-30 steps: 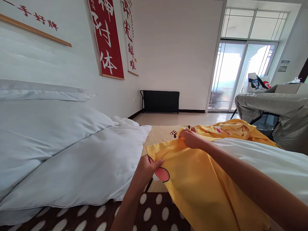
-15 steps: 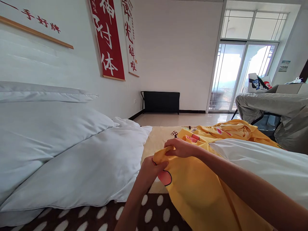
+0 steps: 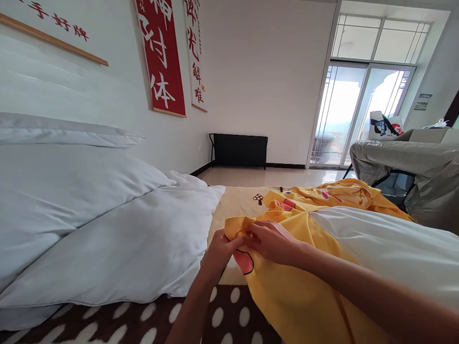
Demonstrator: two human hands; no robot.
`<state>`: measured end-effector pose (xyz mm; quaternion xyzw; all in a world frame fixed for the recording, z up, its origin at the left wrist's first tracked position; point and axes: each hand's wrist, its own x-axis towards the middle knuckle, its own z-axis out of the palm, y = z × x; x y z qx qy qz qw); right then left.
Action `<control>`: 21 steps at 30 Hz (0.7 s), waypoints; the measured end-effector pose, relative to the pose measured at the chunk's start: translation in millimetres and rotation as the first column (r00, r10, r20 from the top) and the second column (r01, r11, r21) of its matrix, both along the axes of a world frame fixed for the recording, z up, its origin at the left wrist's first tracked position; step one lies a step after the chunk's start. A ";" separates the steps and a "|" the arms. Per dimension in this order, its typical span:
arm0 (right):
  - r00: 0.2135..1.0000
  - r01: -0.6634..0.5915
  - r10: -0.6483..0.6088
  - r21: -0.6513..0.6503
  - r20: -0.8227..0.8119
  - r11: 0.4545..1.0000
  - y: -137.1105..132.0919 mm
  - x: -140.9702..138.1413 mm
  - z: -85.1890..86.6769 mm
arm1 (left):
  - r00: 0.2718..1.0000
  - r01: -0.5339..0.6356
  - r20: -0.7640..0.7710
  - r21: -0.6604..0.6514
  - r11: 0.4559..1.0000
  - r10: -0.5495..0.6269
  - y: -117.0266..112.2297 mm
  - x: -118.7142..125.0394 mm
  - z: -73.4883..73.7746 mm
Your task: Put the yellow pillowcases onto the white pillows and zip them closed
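Observation:
A yellow cartoon-print cover [image 3: 294, 286] lies over the bed, with a white inner quilt [image 3: 387, 248] showing out of it on the right. My left hand [image 3: 218, 253] pinches the cover's near corner by a red print. My right hand [image 3: 270, 241] is closed on the bunched yellow edge just beside it, the two hands almost touching. More crumpled yellow fabric [image 3: 340, 193] lies farther back.
White pillows [image 3: 71, 191] and a white duvet [image 3: 118, 248] fill the left of the bed. A brown sheet with white dots [image 3: 222, 317] shows below. Red scrolls [image 3: 161, 57] hang on the wall; a black radiator [image 3: 239, 150], glass doors [image 3: 358, 110] and covered furniture [image 3: 412, 167] stand beyond.
My right hand has slid along the yellow edge toward me, gathering fabric, and now meets my left hand at the corner. The left hand stayed nearly in place.

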<state>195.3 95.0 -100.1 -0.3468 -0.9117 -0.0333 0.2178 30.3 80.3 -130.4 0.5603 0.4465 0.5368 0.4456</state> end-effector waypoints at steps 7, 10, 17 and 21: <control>0.995 0.038 -0.059 0.249 0.075 0.968 -1.0 2.6 -10.4 | 0.975 0.149 0.172 -0.037 0.988 -0.140 -3.6 -0.4 0.2; 0.996 -0.035 0.004 0.363 0.086 0.931 -3.4 8.8 -15.0 | 0.864 0.379 0.354 0.008 0.925 -0.357 -1.0 -13.4 -7.3; 0.993 -0.092 0.053 0.435 0.101 0.896 -3.6 12.6 -30.8 | 0.743 0.430 0.607 -0.109 0.896 -0.283 17.3 -14.7 -34.8; 0.987 -0.146 0.087 0.507 0.138 0.850 -4.9 8.4 -34.1 | 0.859 0.266 0.491 -0.190 0.945 -0.144 17.9 -3.4 -43.3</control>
